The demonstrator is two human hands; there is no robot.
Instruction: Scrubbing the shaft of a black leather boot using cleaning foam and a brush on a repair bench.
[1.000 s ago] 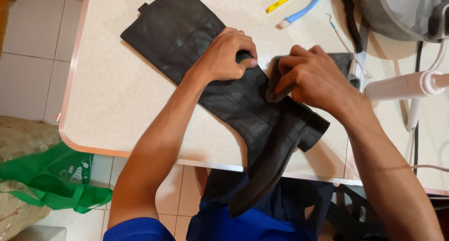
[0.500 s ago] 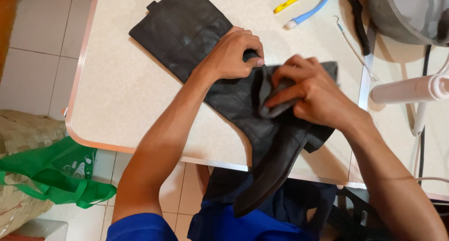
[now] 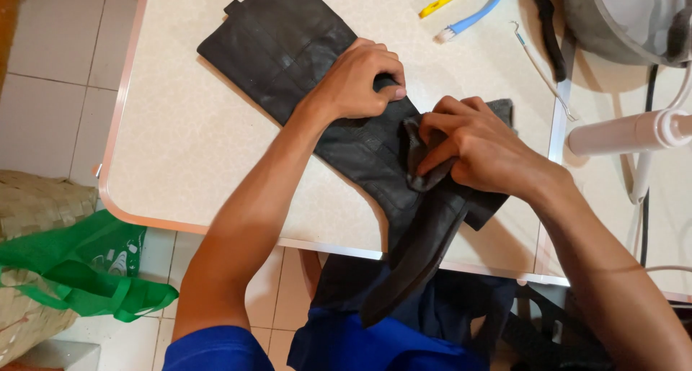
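Observation:
A tall black leather boot (image 3: 288, 54) lies flat across the beige table (image 3: 180, 148), its shaft toward the far left and its sole hanging over the near edge. My left hand (image 3: 357, 79) presses down on the middle of the shaft, fingers curled. My right hand (image 3: 476, 148) grips a dark grey cloth (image 3: 425, 158) bunched against the boot near the ankle. Part of the cloth shows beyond my knuckles.
A yellow and a blue toothbrush (image 3: 468, 11) lie at the far edge, with a thin metal hook (image 3: 540, 68) beside them. A grey helmet-like object (image 3: 620, 18) and a white tube (image 3: 627, 133) sit at the right. A green bag (image 3: 79, 270) lies on the tiled floor at left.
My right hand has slid the cloth a little along the boot toward the ankle. My left hand has stayed pressed on the shaft.

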